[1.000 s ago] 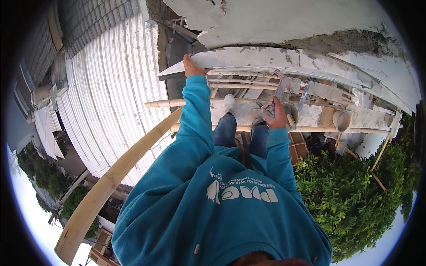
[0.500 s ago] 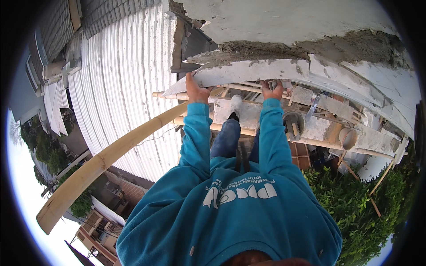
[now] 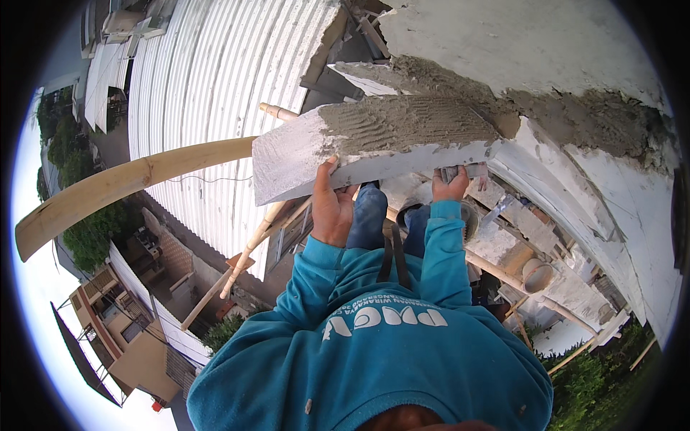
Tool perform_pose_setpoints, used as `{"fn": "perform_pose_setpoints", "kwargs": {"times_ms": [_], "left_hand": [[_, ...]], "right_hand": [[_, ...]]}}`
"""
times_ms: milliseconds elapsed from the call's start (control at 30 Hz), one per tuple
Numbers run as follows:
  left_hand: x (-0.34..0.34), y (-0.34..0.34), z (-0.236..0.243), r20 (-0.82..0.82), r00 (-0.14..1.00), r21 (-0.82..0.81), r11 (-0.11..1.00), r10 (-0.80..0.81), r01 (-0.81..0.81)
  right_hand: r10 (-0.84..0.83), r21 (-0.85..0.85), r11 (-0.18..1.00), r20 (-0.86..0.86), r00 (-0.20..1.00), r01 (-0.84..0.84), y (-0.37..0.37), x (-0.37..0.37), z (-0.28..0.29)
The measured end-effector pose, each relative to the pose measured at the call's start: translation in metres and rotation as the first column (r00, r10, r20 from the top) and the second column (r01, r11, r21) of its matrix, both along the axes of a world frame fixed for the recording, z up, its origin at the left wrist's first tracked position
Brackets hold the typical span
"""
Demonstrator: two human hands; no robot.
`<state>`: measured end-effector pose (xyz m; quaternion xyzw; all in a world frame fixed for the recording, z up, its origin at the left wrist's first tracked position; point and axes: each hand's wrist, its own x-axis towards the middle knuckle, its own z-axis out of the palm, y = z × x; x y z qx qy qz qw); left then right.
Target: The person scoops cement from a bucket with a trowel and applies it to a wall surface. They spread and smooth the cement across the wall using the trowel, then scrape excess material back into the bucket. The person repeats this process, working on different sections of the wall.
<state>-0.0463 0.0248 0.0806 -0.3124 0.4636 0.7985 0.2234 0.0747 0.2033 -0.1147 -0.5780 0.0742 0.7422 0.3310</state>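
A long white lightweight block (image 3: 291, 154) is held up in front of me, its upper face partly coated with ridged grey mortar (image 3: 410, 122). My left hand (image 3: 334, 208) grips the near lower edge toward the left end, thumb up against the side. Below the block's right part, my right hand (image 3: 449, 187) is closed at the edge, with a small grey flat-sided tool (image 3: 451, 173) in its fingers; the tool's kind is unclear. The block's right end is close to the mortar-smeared wall (image 3: 539, 50); whether they touch I cannot tell.
A bamboo pole (image 3: 144, 172) sticks out at the left, before a corrugated white roof (image 3: 215, 79). Below right are scaffold planks (image 3: 496, 230) with a bucket (image 3: 537, 275). White blocks (image 3: 575, 179) line the wall's right side. Ground and houses lie far below.
The block has come nearer to me and tilted, so its mortar-coated face now shows. My left hand has moved lower, its palm turned up more. The view has swung round.
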Motion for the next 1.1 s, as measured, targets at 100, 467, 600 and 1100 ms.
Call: {"fn": "perform_pose_setpoints", "kwargs": {"times_ms": [100,467,600,1100], "left_hand": [[0.022,-0.024,0.027,-0.021,0.999,-0.09,0.995,0.039,-0.041],[0.045,-0.111,-0.019,-0.061,0.938,-0.26,0.902,0.341,-0.345],[0.031,-0.133,-0.082,-0.043,0.901,-0.34,0.842,0.431,-0.419],[-0.029,-0.179,-0.369,-0.23,0.899,-0.589,0.682,0.373,-0.433]], "right_hand": [[0.074,-0.015,0.997,-0.075,0.994,-0.075,-0.026,0.017,0.02],[0.406,-0.1,0.885,-0.308,0.86,-0.454,-0.118,0.007,-0.049],[0.496,-0.131,0.815,-0.348,0.796,-0.565,-0.146,-0.008,-0.116],[0.961,-0.163,0.261,0.134,0.241,-0.951,-0.099,0.054,-0.19]]}}
